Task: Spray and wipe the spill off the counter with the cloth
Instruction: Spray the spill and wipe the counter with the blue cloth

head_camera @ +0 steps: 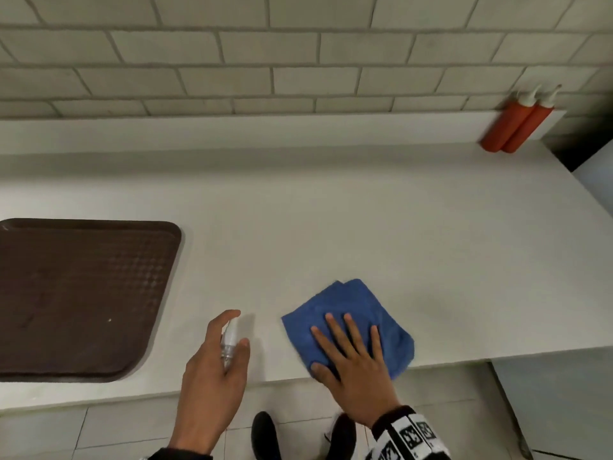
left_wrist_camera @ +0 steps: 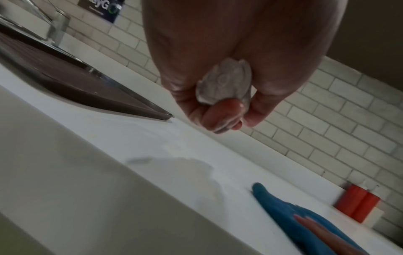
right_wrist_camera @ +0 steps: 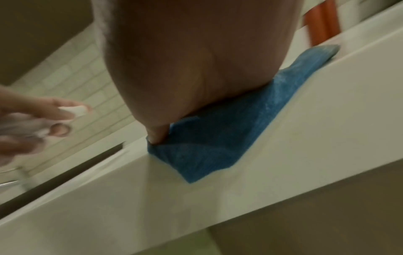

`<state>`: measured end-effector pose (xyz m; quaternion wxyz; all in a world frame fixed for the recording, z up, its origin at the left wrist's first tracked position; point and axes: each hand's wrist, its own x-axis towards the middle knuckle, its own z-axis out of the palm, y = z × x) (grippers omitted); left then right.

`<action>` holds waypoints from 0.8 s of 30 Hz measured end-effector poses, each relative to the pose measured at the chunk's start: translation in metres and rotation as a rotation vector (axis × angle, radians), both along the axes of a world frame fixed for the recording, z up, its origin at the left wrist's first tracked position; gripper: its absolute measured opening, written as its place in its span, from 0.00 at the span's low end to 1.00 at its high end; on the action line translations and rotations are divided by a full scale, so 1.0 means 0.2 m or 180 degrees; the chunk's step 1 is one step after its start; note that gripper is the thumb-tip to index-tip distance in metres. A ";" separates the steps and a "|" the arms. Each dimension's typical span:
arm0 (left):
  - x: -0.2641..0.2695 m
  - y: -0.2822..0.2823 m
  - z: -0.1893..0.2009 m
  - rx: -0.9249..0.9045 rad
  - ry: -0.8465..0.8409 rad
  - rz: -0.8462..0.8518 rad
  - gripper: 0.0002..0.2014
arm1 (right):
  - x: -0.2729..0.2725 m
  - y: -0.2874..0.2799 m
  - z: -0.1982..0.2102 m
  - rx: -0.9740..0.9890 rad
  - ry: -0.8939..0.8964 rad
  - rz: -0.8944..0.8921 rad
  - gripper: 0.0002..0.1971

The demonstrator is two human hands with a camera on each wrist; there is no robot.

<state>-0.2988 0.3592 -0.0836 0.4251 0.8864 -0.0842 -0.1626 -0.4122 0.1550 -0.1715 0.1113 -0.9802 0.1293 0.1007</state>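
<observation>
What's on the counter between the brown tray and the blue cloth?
In the head view, only the left hand holding the spray bottle sits between tray and cloth; the counter there looks bare.

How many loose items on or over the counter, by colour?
Red: 2, squeeze bottles at the back right
Blue: 1, cloth under the right hand
Brown: 1, tray at the left
Clear/white: 1, spray bottle held in the left hand
Total: 5
</observation>
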 end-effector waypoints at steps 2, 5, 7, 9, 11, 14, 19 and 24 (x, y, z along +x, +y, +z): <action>0.03 -0.02 -0.01 0.0010 -0.0054 -0.0213 0.20 | -0.03 -0.11 0.00 0.0010 0.0165 -0.0397 0.32; 0.11 -0.09 0.01 -0.0062 -0.0152 -0.0534 0.20 | 0.02 -0.29 0.03 -0.0036 0.0324 -0.0901 0.38; 0.18 -0.14 0.02 -0.0089 -0.0247 -0.0679 0.20 | 0.11 -0.36 0.02 0.0008 0.0391 -0.1092 0.44; 0.24 -0.20 0.03 -0.0085 -0.0375 -0.0859 0.20 | 0.22 -0.36 0.04 0.0053 0.0490 -0.1310 0.46; 0.29 -0.28 0.04 -0.0059 -0.0458 -0.1073 0.21 | 0.28 -0.33 0.04 0.0019 0.0542 -0.1450 0.44; 0.37 -0.42 0.04 0.0070 -0.0536 -0.1339 0.23 | 0.27 -0.26 0.04 -0.0148 0.0595 -0.1375 0.41; 0.50 -0.67 0.09 0.0203 -0.0671 -0.1551 0.24 | 0.21 -0.27 0.00 -0.0135 0.0390 -0.1143 0.30; 0.70 -0.97 0.12 0.0547 -0.0933 -0.1478 0.20 | 0.36 -0.51 0.03 -0.0021 0.0281 -0.1120 0.39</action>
